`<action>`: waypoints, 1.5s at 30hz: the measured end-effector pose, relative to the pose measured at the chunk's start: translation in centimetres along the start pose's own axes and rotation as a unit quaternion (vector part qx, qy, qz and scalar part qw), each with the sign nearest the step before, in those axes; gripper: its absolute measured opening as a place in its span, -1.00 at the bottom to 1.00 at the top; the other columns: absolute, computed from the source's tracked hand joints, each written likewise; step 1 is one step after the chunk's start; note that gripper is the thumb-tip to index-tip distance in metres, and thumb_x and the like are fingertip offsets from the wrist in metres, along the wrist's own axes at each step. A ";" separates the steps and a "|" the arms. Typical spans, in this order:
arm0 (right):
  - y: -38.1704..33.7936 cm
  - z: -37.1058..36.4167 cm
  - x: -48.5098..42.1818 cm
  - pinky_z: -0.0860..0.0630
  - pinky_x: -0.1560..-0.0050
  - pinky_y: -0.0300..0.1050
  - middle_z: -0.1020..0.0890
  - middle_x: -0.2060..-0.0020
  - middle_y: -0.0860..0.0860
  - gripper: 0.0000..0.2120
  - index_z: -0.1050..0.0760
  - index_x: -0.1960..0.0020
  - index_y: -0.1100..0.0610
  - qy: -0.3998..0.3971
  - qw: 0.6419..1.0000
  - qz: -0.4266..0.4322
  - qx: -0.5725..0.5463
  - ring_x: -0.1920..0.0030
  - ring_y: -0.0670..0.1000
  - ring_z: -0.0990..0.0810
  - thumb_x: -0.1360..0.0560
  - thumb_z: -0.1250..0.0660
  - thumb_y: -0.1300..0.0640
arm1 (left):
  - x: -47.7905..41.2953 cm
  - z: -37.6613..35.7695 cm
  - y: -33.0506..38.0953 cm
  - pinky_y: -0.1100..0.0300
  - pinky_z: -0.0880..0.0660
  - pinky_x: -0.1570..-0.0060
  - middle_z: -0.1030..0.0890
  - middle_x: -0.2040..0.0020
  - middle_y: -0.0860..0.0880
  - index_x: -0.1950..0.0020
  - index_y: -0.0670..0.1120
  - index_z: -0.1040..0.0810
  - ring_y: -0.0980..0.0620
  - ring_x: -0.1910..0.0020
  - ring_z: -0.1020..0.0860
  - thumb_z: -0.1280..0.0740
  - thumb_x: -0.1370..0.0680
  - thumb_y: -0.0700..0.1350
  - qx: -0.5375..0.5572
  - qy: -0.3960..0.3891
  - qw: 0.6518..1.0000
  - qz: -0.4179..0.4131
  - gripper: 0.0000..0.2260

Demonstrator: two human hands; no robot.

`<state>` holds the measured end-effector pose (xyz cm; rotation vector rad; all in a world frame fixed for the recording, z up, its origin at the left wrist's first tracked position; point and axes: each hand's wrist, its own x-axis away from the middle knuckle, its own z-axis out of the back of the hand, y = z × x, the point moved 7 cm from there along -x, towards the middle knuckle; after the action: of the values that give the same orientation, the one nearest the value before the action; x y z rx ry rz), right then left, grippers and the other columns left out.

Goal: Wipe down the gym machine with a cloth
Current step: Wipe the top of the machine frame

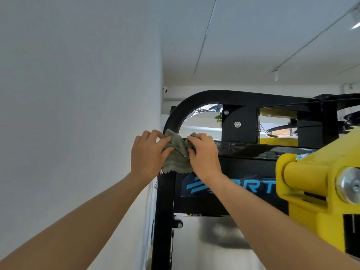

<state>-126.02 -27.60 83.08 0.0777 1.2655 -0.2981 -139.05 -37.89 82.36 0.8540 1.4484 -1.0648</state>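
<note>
Two bare forearms come up from the bottom edge toward frame centre. Left hand [148,152] and right hand [202,152] sit side by side, almost touching, both closed on the cloth [176,154]: left fingers curled into its left side, right fingers bunching its right side and upper corner. Neither hand is flat or spread.

The cloth is grey-green and crumpled between the hands, pressed against the black frame [173,119] of the gym machine, at centre frame where the upright starts bending into the top arch. Two-handed hold probably because the spot is overhead: likely wrapping the tube to rub it, or regathering the cloth. Can't tell which.

Cloth long axis is roughly vertical: top corner points up along the bar, loose scalloped edge hangs down below the hands. The frame upright runs vertically and then curves right into a horizontal top bar.

To the right, close to the camera, is a yellow pivot arm [311,172] with a silver bolt. Behind the hands is a black panel with blue lettering [224,188], partly hidden. A white wall [78,94] fills the left. Farthest away are the ceiling [253,36], a small security camera [165,89] in the corner, and a track light [275,76] at upper right.
</note>
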 end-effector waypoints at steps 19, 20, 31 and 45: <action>-1.8 1.8 -9.6 -0.31 0.10 -0.55 -0.50 0.05 -0.09 -0.78 -0.68 -0.12 0.13 0.095 0.994 0.003 -0.049 0.07 -0.08 -0.46 -0.61 -0.28 0.30 | -5.6 -0.6 -6.6 -0.02 -0.59 -0.01 -0.64 0.23 0.08 -0.03 0.02 -0.70 0.01 0.18 -0.62 -0.41 -0.55 -0.13 0.288 -0.101 0.902 0.306 -0.89; -1.8 1.7 -9.1 -0.29 0.09 -0.57 -0.50 0.02 -0.08 -0.76 -0.67 -0.15 0.13 0.091 0.994 0.014 -0.051 0.05 -0.09 -0.46 -0.61 -0.28 0.31 | -5.3 -0.8 -6.4 -0.04 -0.61 0.00 -0.66 0.25 0.06 -0.04 0.04 -0.68 0.01 0.21 -0.64 -0.42 -0.54 -0.15 0.309 -0.103 0.892 0.314 -0.87; -1.6 -2.8 -2.2 -0.44 -0.14 -0.43 -0.44 -0.30 -0.05 -0.69 -0.61 -0.26 0.15 -0.007 0.992 0.102 -0.077 -0.09 -0.11 -0.50 -0.53 -0.42 0.15 | -0.8 -1.3 -4.0 0.26 -0.63 0.06 -0.73 0.05 -0.01 -0.11 -0.04 -0.73 0.04 0.10 -0.71 -0.33 -0.59 -0.17 0.451 -0.113 0.807 0.363 -0.80; -1.2 -5.6 6.5 -0.53 -0.29 0.09 -0.63 -0.20 0.15 -0.70 -0.64 -0.24 0.20 0.043 0.985 0.165 -0.002 -0.28 0.17 -0.55 -0.50 -0.46 0.26 | 8.4 -2.5 -3.3 -0.08 -0.64 -0.11 -0.74 0.09 0.06 0.00 0.10 -0.73 0.02 0.04 -0.72 -0.48 -0.46 0.09 0.449 -0.163 0.773 0.418 -0.83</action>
<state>-129.74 -28.69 75.36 0.2969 1.3143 -0.0056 -144.21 -37.05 74.62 1.6714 0.0735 -1.0706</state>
